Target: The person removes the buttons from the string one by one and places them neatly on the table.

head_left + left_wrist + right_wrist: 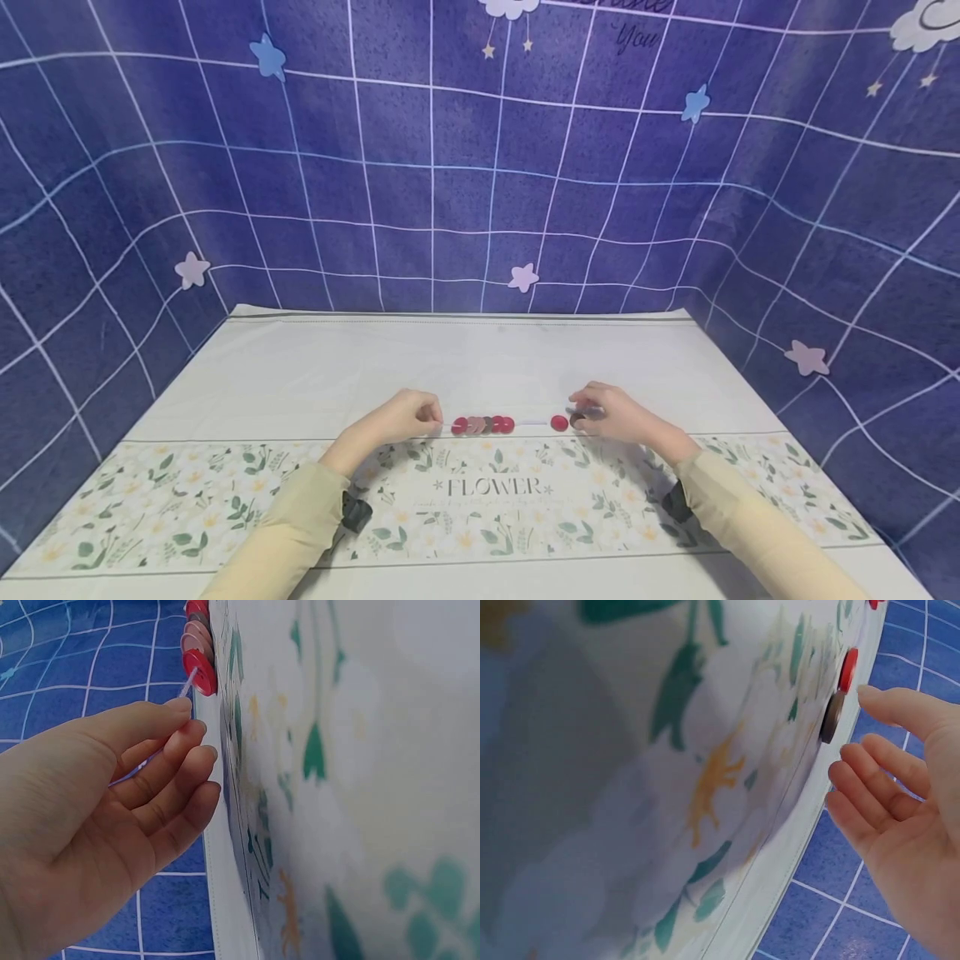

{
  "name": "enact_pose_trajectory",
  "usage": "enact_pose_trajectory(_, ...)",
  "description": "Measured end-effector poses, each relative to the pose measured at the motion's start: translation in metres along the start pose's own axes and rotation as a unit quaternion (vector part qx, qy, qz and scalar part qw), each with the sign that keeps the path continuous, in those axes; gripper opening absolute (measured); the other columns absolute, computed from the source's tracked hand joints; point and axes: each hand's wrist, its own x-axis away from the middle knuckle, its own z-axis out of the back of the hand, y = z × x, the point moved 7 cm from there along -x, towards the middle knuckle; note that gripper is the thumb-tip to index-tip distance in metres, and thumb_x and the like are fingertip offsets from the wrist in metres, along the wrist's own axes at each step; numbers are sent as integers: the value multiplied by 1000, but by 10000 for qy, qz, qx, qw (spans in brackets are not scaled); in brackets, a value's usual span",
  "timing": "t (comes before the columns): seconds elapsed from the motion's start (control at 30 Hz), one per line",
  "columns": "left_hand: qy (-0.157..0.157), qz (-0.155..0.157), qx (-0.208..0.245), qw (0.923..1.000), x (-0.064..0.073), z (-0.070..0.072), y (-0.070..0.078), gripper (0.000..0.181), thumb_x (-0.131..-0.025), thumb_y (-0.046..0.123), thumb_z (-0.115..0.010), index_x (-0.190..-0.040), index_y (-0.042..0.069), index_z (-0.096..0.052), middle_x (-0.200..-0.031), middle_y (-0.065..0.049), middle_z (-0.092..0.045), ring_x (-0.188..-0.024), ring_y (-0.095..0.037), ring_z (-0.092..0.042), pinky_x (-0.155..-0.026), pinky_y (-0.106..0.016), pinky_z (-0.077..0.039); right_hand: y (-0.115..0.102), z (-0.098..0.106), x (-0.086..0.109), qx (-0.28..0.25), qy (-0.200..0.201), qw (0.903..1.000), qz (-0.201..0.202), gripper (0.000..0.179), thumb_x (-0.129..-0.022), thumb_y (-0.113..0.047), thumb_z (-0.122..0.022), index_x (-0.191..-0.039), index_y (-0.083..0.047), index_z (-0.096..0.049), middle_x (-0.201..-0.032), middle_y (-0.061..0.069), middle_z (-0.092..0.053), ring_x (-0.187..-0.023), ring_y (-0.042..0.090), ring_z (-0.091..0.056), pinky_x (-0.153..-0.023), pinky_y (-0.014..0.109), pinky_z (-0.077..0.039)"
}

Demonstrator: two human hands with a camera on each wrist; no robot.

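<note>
Several red, pink and dark buttons (pixel 476 425) sit in an overlapping row on a thin pale cord (pixel 532 422). At the row's left end, my left hand (pixel 411 416) pinches the cord between thumb and index finger; in the left wrist view the cord comes out of a red button (pixel 199 672). Farther right are a separate red button (pixel 559 423) and a dark brown button (pixel 832 718). My right hand (pixel 900 772) is beside the brown one, thumb and fingers apart, nothing visible in its grasp. Whether those two buttons are on the cord, I cannot tell.
Beneath everything lies a white tablecloth (pixel 360 358) with a floral band (pixel 495 487) along the near side. A blue gridded curtain (pixel 465 200) with stars and clouds rises behind the table and at both sides.
</note>
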Motion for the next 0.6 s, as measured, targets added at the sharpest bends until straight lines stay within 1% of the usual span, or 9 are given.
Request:
enact_pose_trajectory(0.17, -7, 90, 1, 10000, 0, -1, -2, 5, -83, 12, -66, -80, 14, -63, -78, 5, -65, -73, -7, -57, -76, -31, -49, -1, 4, -2, -127, 132, 9998, -40, 35, -81, -14, -69, -112, 1, -61, -99, 9, -65, -93, 24, -63, -85, 42, -50)
enact_pose_trajectory(0.43, -11, 60, 60, 10000, 0, -1, -1, 4, -83, 12, -66, -81, 13, -63, -78, 3, -65, -73, -8, -57, -75, -31, -49, -9, 5, -6, -166, 369, 9986, 340, 29, -81, -9, -68, -107, 2, -63, -99, 10, -66, -91, 25, -64, -82, 40, -52)
enact_pose_trajectory(0.6, -8, 25, 58, 10000, 0, 0, 0, 4, -84, 12, -66, -81, 13, -63, -80, 3, -66, -74, -8, -58, -76, -32, -50, -12, 2, -9, -132, 398, 9982, 438, 28, -81, -12, -69, -106, 0, -64, -98, 9, -66, -91, 24, -64, -83, 38, -52)
